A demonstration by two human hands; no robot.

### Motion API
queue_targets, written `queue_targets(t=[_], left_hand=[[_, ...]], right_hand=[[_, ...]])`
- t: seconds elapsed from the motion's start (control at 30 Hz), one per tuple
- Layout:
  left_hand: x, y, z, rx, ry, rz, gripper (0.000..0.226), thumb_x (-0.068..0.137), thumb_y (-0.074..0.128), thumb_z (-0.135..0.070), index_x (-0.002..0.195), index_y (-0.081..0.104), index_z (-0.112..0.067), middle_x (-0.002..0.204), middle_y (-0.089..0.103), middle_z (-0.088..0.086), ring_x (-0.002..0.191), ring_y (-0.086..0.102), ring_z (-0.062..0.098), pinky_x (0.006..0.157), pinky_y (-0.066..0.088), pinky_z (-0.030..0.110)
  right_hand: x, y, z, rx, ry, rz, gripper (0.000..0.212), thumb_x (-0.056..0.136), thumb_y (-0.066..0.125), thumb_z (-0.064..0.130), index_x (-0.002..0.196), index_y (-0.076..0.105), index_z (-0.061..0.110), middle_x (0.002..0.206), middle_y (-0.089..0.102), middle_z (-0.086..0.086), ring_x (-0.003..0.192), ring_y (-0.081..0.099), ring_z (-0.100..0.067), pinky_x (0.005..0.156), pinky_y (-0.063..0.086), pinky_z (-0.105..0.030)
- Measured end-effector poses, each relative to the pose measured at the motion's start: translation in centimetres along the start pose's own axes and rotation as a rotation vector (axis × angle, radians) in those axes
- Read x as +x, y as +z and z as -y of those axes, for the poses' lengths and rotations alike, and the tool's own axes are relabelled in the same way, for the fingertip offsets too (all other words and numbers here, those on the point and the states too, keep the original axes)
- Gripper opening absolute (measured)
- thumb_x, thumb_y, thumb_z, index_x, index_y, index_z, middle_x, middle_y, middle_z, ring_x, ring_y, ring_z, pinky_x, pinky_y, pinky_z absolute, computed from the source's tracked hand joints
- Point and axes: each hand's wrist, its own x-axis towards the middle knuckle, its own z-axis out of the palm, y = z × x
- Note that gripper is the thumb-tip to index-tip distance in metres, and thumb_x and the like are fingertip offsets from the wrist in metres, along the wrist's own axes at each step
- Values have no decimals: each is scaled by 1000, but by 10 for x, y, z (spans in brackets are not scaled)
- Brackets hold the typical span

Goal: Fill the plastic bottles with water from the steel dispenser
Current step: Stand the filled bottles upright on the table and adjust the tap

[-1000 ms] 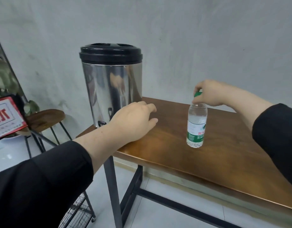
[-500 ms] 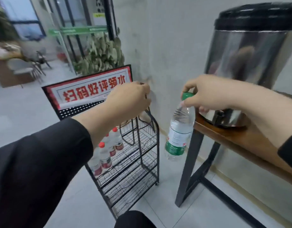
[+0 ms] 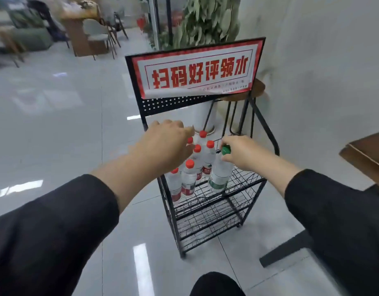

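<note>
At frame centre the right hand (image 3: 240, 153) pinches the green-capped bottle (image 3: 220, 175) over the wire rack (image 3: 244, 212), shelving it, while the left hand (image 3: 168, 144), fingers relaxed, likely needs a red-capped bottle (image 3: 188, 178) next.

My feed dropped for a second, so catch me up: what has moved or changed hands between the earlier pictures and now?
The right hand carried the green-capped clear plastic bottle off the brown wooden table, leftward and down to the black wire rack's top shelf. The left hand left the table and now reaches over the red-capped plastic bottles, holding nothing. Unchanged: the right hand's grip at the green cap; the red-capped bottles still stand on the shelf.
</note>
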Motion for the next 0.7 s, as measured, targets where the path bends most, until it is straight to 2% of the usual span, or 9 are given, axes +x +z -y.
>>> queue_targets(t=[0.1, 0.33, 0.4, 0.47, 0.53, 0.7], left_hand=[[3, 22, 11, -2, 8, 16, 42, 103, 50, -49, 139, 57, -27, 128, 65, 1, 115, 60, 26, 102, 47, 45], [12, 56, 27, -21, 71, 7, 40, 103, 49, -48, 136, 56, -27, 122, 64, -1, 110, 59, 25, 97, 46, 43], [14, 62, 30, -52, 76, -10, 37, 103, 48, -48, 133, 57, -28, 121, 64, -2, 108, 59, 24, 96, 46, 42], [14, 67, 31, -67, 91, -23, 36, 104, 47, -48, 132, 58, -28, 120, 64, -4, 107, 59, 22, 96, 45, 40], [14, 72, 31, -80, 110, -24, 37, 104, 46, -48, 135, 56, -29, 122, 63, -4, 108, 58, 22, 95, 42, 38], [16, 86, 38, -98, 101, -4, 39, 104, 44, -47, 135, 58, -26, 120, 64, -3, 107, 58, 22, 94, 43, 38]], right_hand=[[32, 36, 4, -28, -30, 35, 22, 94, 68, 27, 113, 59, 21, 107, 64, -6, 95, 59, -27, 75, 46, -35], [77, 81, 4, -33, -73, 109, 20, 94, 67, 22, 111, 57, 19, 101, 61, -7, 94, 59, -29, 73, 41, -33], [84, 87, 2, -22, -89, 116, 17, 95, 67, 20, 106, 54, 19, 94, 56, -2, 87, 55, -24, 68, 39, -31], [90, 95, -1, -11, -98, 135, 17, 96, 66, 17, 102, 50, 19, 87, 50, 1, 82, 52, -22, 58, 33, -28], [95, 104, -4, -14, -96, 160, 14, 98, 63, 17, 106, 51, 16, 84, 48, 2, 80, 50, -21, 55, 31, -26], [110, 118, -12, -16, -90, 178, 23, 99, 61, 28, 120, 54, 20, 101, 61, -5, 87, 57, -24, 65, 40, -33]])
